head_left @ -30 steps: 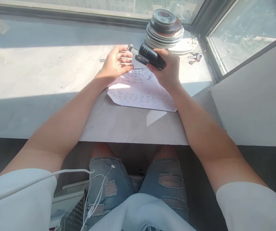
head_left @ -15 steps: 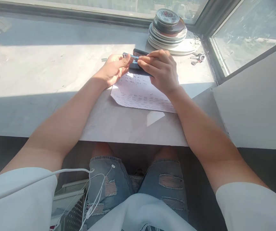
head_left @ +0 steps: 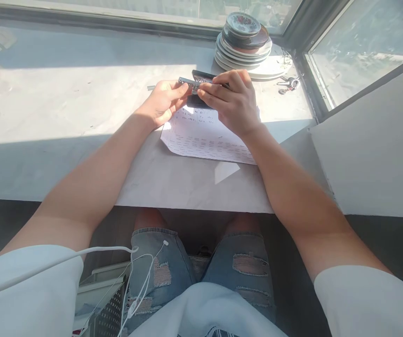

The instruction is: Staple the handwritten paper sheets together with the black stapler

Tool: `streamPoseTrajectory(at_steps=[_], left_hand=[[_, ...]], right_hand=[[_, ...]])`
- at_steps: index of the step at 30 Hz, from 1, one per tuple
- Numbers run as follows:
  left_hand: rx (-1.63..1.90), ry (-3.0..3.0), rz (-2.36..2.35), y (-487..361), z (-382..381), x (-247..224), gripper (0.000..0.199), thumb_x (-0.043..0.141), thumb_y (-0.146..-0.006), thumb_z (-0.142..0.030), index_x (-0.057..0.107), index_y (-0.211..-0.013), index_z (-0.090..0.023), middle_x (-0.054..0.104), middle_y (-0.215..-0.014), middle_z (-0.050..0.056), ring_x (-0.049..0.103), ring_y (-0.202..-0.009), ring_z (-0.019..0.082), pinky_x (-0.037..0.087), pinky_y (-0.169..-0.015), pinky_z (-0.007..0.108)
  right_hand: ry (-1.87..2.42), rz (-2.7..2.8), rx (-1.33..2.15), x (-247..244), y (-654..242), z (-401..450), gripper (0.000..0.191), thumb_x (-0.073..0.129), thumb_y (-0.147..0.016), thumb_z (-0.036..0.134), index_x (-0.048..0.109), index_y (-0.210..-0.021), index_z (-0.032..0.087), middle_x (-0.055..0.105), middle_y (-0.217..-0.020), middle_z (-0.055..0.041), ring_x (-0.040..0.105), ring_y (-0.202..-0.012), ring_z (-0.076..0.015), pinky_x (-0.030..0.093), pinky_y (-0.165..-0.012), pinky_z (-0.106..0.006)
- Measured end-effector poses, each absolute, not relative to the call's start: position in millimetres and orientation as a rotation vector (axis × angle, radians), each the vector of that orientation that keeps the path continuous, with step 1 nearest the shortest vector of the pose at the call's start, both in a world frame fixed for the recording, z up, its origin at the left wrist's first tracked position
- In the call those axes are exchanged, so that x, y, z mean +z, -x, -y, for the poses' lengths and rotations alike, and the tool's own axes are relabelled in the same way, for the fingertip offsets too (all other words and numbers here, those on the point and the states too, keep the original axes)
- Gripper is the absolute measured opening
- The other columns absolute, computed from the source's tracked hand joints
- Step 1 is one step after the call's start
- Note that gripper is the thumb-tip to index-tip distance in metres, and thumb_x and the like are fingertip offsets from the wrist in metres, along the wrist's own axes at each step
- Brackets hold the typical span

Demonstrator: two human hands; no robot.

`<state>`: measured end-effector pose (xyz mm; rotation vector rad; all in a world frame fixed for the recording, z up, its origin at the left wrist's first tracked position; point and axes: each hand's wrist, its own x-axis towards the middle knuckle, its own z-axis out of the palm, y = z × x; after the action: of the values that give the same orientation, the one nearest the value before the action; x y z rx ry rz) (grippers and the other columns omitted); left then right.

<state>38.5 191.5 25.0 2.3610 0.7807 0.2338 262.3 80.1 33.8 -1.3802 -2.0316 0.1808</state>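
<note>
An opened black stapler (head_left: 201,102) is held above a printed white sheet (head_left: 206,135). My left hand (head_left: 168,100) pinches its metal part at the left end, thumb on top. From the right, my right hand (head_left: 232,96) has its fingers closed on the stapler, covering its right end. The dark upper arm of the stapler is raised behind the metal part. A small grey strip (head_left: 150,88) lies on the sill just left of my left hand.
A stack of plates (head_left: 244,49) stands at the back right by the window frame. Keys (head_left: 289,83) lie right of it. White cables (head_left: 141,281) hang over my left thigh, near a grey basket (head_left: 108,309) below the sill.
The stapler's dark upper arm has tilted a little more away from the metal part. Both hands have shifted only slightly.
</note>
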Motion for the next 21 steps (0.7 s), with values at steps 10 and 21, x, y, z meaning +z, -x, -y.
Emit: streamPoseTrajectory(at_steps=[10, 21], left_hand=[[0.757, -1.543, -0.616, -48, -207, -4, 0.035, 0.085, -0.077, -0.058, 0.069, -0.096, -0.033, 0.078, -0.122, 0.000, 0.067, -0.124, 0.026, 0.052, -0.123, 0.051], [0.709, -1.590, -0.557, -49, -213, -5, 0.057, 0.087, -0.072, -0.082, 0.069, -0.092, -0.032, 0.081, -0.108, 0.001, 0.068, -0.094, 0.022, 0.058, -0.094, 0.048]], right_hand=[[1.448, 1.795, -0.220, 16, -270, -83, 0.031, 0.068, -0.102, 0.053, 0.071, -0.129, 0.038, 0.076, -0.127, -0.0067, 0.063, -0.131, -0.0398, 0.048, -0.118, -0.065], [1.276, 1.722, 0.572, 7, -286, -83, 0.051, 0.099, -0.065, 0.056, 0.077, -0.100, 0.026, 0.069, -0.088, -0.0039, 0.070, -0.100, -0.0372, 0.064, -0.087, -0.055]])
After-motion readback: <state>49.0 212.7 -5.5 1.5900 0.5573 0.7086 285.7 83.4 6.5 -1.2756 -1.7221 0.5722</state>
